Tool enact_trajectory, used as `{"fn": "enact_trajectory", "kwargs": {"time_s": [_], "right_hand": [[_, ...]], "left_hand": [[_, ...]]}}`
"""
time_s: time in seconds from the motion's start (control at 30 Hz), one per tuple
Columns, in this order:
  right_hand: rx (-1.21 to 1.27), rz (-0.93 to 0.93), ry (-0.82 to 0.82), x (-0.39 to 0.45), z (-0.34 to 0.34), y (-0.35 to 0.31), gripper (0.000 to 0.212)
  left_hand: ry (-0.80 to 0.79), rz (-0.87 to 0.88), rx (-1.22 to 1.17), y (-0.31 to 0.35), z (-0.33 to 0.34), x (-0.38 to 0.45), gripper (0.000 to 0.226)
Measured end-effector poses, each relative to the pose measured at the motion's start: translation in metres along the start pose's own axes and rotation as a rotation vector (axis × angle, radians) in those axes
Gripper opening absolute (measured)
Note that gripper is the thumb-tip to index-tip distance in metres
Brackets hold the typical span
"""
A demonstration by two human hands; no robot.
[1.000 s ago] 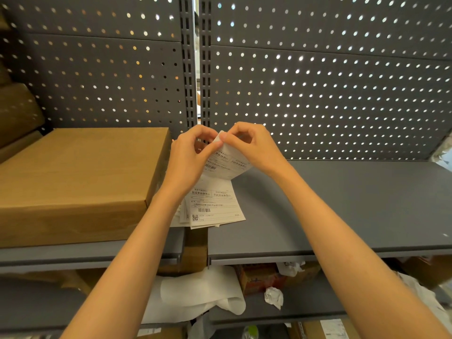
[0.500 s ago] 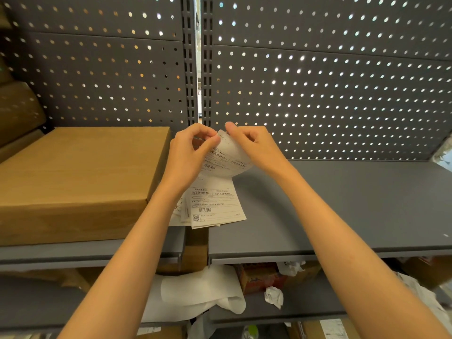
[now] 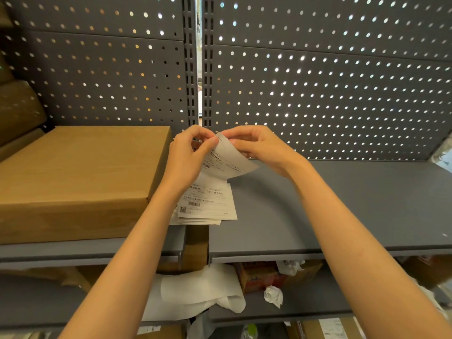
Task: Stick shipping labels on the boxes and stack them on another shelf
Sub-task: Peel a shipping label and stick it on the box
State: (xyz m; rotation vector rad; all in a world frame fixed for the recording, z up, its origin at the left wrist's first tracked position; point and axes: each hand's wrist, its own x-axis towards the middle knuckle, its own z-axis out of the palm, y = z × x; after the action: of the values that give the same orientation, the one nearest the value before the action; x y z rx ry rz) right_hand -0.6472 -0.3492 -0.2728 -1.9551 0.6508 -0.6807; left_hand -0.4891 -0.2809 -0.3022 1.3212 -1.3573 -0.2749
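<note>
My left hand (image 3: 187, 159) and my right hand (image 3: 259, 148) both pinch the top corner of a shipping label (image 3: 226, 160), held up between them above the shelf. The label curls downward towards a stack of more labels (image 3: 208, 204) lying on the grey shelf, partly behind my left wrist. A large flat brown cardboard box (image 3: 78, 177) sits on the left shelf, just left of my left hand.
The grey right-hand shelf (image 3: 342, 204) runs out to the right under a perforated back panel (image 3: 318, 81). More brown boxes (image 3: 17, 113) lean at the far left. On the lower shelf lie white backing paper (image 3: 200, 292), a crumpled scrap (image 3: 273, 295) and a printed carton (image 3: 259, 277).
The fingertips have shifted slightly at the label's top corner, and the label now bends further right and down. Both arms stay in the same place.
</note>
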Motion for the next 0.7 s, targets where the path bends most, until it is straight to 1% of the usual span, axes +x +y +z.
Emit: {"fn": "enact_trajectory", "kwargs": {"time_s": [0.13,0.37,0.53,0.7], "right_hand": [[0.038,0.013,0.022,0.001,-0.001,0.0,0.021],[0.005,0.014,0.063,-0.003,0.0,-0.002,0.019],[-0.032,0.005,0.118,-0.004,0.001,0.002,0.012],[-0.05,0.022,0.122,-0.007,-0.001,0.01,0.013]], "left_hand": [[0.009,-0.009,-0.005,0.0,0.001,-0.001,0.009],[-0.002,-0.009,-0.036,0.006,-0.001,-0.002,0.005],[0.046,-0.016,-0.063,0.009,-0.003,-0.001,0.004],[0.08,-0.001,-0.051,0.013,-0.006,-0.001,0.005]]}}
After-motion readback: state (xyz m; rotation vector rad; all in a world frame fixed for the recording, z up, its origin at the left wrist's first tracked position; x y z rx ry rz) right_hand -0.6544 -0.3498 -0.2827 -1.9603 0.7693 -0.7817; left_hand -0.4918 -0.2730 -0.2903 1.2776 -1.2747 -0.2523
